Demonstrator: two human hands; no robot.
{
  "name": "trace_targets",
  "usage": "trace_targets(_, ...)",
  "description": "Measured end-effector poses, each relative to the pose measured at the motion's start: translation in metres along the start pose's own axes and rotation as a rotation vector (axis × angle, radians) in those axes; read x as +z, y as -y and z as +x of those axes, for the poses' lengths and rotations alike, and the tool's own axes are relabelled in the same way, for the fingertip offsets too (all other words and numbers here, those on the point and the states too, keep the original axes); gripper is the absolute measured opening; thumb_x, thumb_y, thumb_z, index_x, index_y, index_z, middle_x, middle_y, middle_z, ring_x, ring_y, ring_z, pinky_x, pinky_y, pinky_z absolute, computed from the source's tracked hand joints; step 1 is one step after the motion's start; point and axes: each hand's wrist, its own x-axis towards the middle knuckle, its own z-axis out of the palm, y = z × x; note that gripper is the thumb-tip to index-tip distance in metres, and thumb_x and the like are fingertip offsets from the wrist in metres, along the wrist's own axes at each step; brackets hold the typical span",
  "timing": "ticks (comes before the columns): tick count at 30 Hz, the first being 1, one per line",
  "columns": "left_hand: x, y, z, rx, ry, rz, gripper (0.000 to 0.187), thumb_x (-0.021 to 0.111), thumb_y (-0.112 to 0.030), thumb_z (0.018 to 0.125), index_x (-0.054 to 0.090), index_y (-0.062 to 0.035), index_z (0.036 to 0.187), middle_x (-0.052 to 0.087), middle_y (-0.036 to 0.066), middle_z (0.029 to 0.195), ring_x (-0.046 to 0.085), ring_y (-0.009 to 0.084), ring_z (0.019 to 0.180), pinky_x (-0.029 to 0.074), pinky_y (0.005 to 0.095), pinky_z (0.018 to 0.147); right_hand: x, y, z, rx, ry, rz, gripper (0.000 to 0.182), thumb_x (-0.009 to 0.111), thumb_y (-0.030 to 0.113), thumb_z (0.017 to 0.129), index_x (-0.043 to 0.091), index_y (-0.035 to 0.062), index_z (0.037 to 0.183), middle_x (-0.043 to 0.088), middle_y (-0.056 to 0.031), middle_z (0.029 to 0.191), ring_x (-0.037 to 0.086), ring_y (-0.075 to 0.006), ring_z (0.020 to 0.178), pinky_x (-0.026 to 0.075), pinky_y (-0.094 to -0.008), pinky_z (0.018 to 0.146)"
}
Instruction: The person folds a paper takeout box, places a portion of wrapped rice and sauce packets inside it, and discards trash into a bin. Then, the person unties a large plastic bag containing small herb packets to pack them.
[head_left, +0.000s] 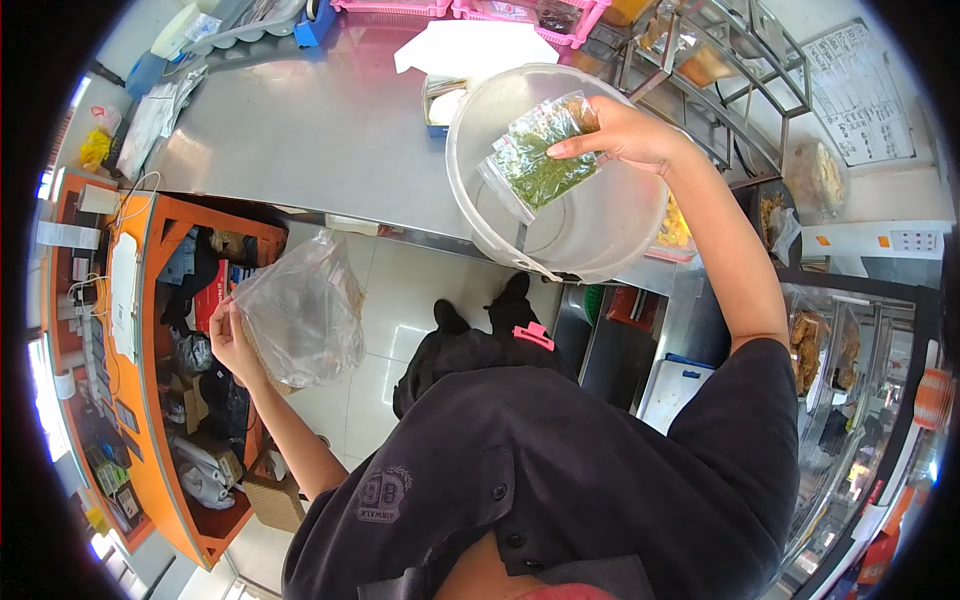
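Observation:
My right hand (635, 138) is closed on small clear zip bags (545, 160) filled with chopped green herbs, above the mouth of a large translucent plastic bucket (470, 190). The bucket stands at the edge of the steel counter, and its visible inside shows only the bare bottom. Off to the left, my left hand (232, 345) pinches the edge of a big clear plastic bag (305, 310). That bag hangs limp over the floor, away from the counter.
The steel counter (300, 110) carries pink baskets (540, 22), a blue-edged box (440, 105) and white paper (475, 45). A metal rack (690, 85) rises at the right. An orange shelf unit (150, 400) stands at left; a glass display case (850, 390) is at right.

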Motion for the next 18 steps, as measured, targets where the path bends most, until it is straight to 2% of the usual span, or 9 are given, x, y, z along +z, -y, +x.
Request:
trace_targets(3, 0.001, 0.004, 0.004, 0.018, 0.015, -0.004, 0.012, 0.057, -0.007, 0.086, 0.056, 0.0034, 0.091, 0.06, 0.013, 0.103, 0.057, 0.0162, 0.092, 0.043, 0.0268, 0.084, -0.001, -0.007, -0.005, 0.01, -0.024, -0.049, 0.044, 0.072, 0.027, 0.072, 0.057, 0.0086, 0.109, 0.059, -0.0022, 0.103, 0.05, -0.0146, 0.1, 0.04, -0.0363, 0.079)
trace_targets(6, 0.003, 0.002, 0.005, -0.002, 0.012, -0.022, 0.011, 0.056, -0.006, 0.086, 0.056, 0.0036, 0.09, 0.06, 0.013, 0.103, 0.057, 0.0165, 0.092, 0.043, 0.027, 0.086, 0.007, 0.006, -0.017, 0.065, -0.087, -0.04, 0.038, 0.07, 0.017, 0.075, 0.056, 0.0038, 0.107, 0.061, -0.0025, 0.099, 0.054, -0.0099, 0.094, 0.042, -0.0283, 0.082)
trace_targets(9, 0.002, 0.004, 0.008, -0.017, 0.022, -0.029, 0.011, 0.057, -0.006, 0.085, 0.056, 0.0037, 0.09, 0.059, 0.014, 0.103, 0.057, 0.0166, 0.093, 0.044, 0.0274, 0.086, 0.011, 0.01, -0.023, 0.08, -0.138, -0.053, 0.041, 0.069, 0.02, 0.075, 0.054, 0.004, 0.11, 0.06, -0.0027, 0.101, 0.055, -0.0103, 0.095, 0.042, -0.0274, 0.08)
trace_targets(12, -0.001, 0.007, 0.01, -0.002, 0.042, -0.035, 0.011, 0.057, -0.006, 0.085, 0.055, 0.0041, 0.091, 0.059, 0.014, 0.104, 0.057, 0.0164, 0.093, 0.043, 0.0271, 0.086, 0.022, 0.01, -0.027, 0.043, -0.189, 0.103, 0.044, 0.069, 0.021, 0.076, 0.053, 0.0035, 0.112, 0.06, -0.0031, 0.103, 0.055, -0.0119, 0.095, 0.044, -0.0286, 0.077)
trace_targets(14, -0.002, 0.009, 0.011, 0.008, 0.045, -0.043, 0.011, 0.057, -0.006, 0.085, 0.056, 0.0042, 0.091, 0.059, 0.014, 0.104, 0.057, 0.0159, 0.093, 0.043, 0.0265, 0.086, 0.037, 0.011, -0.03, 0.001, -0.304, 0.214, 0.042, 0.067, 0.02, 0.078, 0.052, 0.0036, 0.113, 0.06, -0.0036, 0.103, 0.057, -0.0133, 0.095, 0.047, -0.0307, 0.077)
trace_targets(18, -0.002, 0.013, 0.009, 0.01, 0.03, -0.052, 0.012, 0.057, -0.005, 0.085, 0.056, 0.0037, 0.093, 0.059, 0.012, 0.104, 0.056, 0.0139, 0.092, 0.044, 0.0247, 0.082, 0.11, 0.029, -0.033, 0.005, -0.396, 0.587, 0.034, 0.062, 0.014, 0.082, 0.052, 0.0043, 0.113, 0.06, -0.0049, 0.104, 0.059, -0.0154, 0.094, 0.052, -0.0343, 0.078)
